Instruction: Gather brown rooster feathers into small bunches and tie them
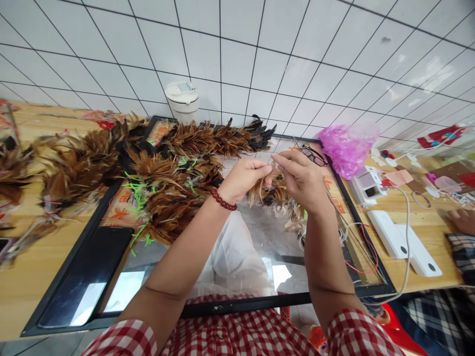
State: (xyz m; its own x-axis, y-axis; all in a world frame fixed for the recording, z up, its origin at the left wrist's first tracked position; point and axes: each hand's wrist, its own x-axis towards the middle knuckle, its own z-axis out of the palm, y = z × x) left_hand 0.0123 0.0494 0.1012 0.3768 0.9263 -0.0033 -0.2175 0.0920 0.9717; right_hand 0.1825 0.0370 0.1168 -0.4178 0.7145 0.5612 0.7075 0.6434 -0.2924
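Note:
My left hand [245, 179] is closed in a pinch on a small bunch of brown feathers [274, 195] that hangs below my fingers. A dark red bead bracelet [222, 200] circles that wrist. My right hand [302, 179] is closed too, its fingertips meeting the left ones at the top of the same bunch. Both hands hover above a black-framed glass panel [208, 309] lying on the wooden table. Bundles of brown and black feathers [166, 173], some tied with green cord, lie on the panel to the left of my hands.
More feather bundles [74, 168] cover the table's left. A white lidded cup [182, 101] stands by the tiled wall. Black glasses [313, 154], a pink plastic bag [347, 146], white devices [404, 242] with cables and red wires lie right. Another person's hand [462, 220] shows at the right edge.

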